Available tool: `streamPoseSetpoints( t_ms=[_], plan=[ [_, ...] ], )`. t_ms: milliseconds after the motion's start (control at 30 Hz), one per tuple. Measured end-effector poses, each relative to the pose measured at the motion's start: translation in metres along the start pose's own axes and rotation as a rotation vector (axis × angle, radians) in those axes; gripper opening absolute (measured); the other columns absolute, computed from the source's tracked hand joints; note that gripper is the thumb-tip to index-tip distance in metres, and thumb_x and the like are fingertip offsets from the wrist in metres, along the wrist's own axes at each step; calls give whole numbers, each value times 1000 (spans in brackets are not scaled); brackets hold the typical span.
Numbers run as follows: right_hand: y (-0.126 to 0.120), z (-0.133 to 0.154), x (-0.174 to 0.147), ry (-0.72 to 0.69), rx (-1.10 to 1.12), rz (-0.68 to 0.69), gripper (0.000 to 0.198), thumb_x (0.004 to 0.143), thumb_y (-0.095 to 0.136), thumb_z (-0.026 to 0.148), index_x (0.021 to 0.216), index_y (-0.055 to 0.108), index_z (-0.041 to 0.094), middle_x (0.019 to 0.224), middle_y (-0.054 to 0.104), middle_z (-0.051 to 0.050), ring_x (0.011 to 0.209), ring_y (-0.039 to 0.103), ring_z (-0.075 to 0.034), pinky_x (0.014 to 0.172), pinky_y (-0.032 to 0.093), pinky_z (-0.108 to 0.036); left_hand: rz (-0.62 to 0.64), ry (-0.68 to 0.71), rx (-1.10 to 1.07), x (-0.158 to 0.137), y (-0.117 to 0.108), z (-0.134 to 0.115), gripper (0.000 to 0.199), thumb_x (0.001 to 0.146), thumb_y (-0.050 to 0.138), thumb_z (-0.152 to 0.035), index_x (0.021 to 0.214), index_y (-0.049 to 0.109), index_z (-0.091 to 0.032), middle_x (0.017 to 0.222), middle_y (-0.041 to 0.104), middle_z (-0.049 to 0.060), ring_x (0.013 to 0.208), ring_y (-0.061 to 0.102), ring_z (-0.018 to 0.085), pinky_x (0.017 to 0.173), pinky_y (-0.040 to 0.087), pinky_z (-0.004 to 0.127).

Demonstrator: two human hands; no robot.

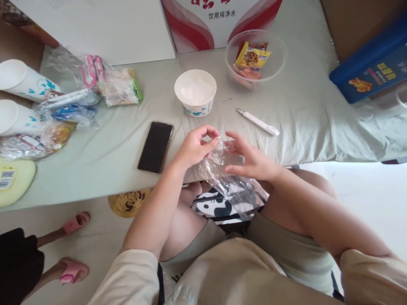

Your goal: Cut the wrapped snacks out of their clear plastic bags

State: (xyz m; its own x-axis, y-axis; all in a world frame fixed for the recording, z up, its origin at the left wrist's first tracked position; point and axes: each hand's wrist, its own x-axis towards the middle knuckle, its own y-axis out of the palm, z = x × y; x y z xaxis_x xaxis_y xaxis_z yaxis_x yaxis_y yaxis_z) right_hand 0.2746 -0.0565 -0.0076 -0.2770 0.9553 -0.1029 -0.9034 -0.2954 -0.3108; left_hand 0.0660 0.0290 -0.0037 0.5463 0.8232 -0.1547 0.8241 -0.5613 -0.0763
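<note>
My left hand (201,146) pinches the upper edge of a clear plastic bag (219,167) between thumb and fingers. The crinkled bag hangs down over the table's front edge toward my lap. Beside it, my right hand (246,156) is open, fingers and thumb spread around the bag's right side; whether they touch the film I cannot tell. Just beyond my hands stands a white paper bowl (195,91) with a blue leaf print, holding something clear or whitish. A white utility knife (258,122) lies to the right, and a black phone (155,147) to the left.
A clear round tub (278,63) holds wrapped snacks (252,57). Wrapped packets (119,87) and stacked paper cups (22,118) lie at the left. Cartons (222,25) stand behind, and a blue box (372,63) at the right. Another person's pink slippers (73,271) show on the floor.
</note>
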Motion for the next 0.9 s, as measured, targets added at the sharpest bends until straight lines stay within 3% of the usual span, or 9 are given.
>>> streamPoseSetpoints(
  t_ms=[67,133,233,300,500,700,800,900],
  plan=[
    [12,1,5,75,50,-45,91,78,79,48,154,33,26,127,66,-14,86,75,-23,79,63,-42,7,0,24,-1,2,-2,15,86,70,-30,91,60,-20,79,61,-3,43,50,3,39,34,18],
    [17,4,5,93,44,-117,69,82,74,42,142,44,25,123,66,-10,66,69,-15,64,59,-35,-4,-10,58,-3,1,-4,12,86,69,-28,88,60,-20,73,59,-4,44,51,4,41,36,18],
    [18,8,5,54,-66,-175,26,86,67,38,104,61,21,108,67,-6,59,64,-10,58,51,-29,-18,-25,120,-6,-3,-5,12,86,68,-27,84,59,-19,71,59,-3,49,53,5,44,37,17],
    [18,10,6,49,-132,-202,17,89,63,36,88,62,20,96,67,-4,57,61,-10,58,47,-28,-16,-13,161,-7,-5,-4,12,85,69,-28,84,60,-19,74,61,-3,52,55,6,47,39,17],
    [18,13,10,232,-93,-231,16,90,58,37,86,60,21,62,64,1,50,57,-13,52,38,-28,-36,35,256,-9,-8,-4,15,81,70,-29,86,61,-19,83,64,-3,52,48,4,51,39,19],
    [18,12,12,297,50,-300,16,88,61,37,83,56,22,68,64,1,52,55,-12,51,37,-28,-17,73,200,-9,-11,-1,22,77,74,-29,94,62,-19,94,65,-1,55,47,3,53,41,19],
    [19,9,12,295,128,-356,24,88,65,43,96,54,24,70,63,2,54,51,-12,52,37,-28,-45,113,138,-6,-12,3,32,76,73,-24,105,62,-21,104,66,2,64,53,5,57,46,18],
    [17,9,10,287,308,-308,56,80,76,49,124,49,26,78,65,3,63,57,-14,57,42,-30,-116,174,109,-3,-14,6,29,76,71,-19,104,62,-21,102,66,3,88,64,11,65,51,18]
  ],
)
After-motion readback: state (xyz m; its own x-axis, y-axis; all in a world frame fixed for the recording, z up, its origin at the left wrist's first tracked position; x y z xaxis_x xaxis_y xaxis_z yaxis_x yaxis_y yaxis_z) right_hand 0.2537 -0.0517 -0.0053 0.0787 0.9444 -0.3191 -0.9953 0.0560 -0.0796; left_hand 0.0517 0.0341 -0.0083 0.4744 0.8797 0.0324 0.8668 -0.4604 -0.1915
